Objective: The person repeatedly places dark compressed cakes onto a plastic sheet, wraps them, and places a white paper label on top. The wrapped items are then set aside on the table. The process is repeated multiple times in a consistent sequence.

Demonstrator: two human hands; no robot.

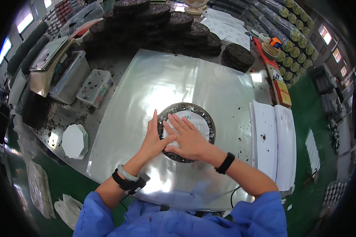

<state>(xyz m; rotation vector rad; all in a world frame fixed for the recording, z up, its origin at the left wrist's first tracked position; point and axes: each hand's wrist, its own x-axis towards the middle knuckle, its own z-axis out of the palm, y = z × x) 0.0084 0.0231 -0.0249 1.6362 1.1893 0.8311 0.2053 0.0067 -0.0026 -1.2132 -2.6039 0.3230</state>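
In front of me a round, dark disc wrapped in clear plastic film (209,115) lies on a sheet of clear plastic (225,89) over the metal table. A round white paper label (200,120) with print sits at the disc's middle. My right hand (187,137) lies palm down and flat across the label, its fingers spread a little. At the disc's left edge is my left hand (157,136), its fingers pointing away from me and its thumb reaching over the label to the right hand. The palm of the right hand hides part of the label.
Dark round cakes (166,23) stand in stacks at the back, with a smaller stack (238,56) at right. Plastic boxes (95,86) and octagonal white papers (74,141) are at left. Large white sheets (265,139) lie at right, near a red board (264,51).
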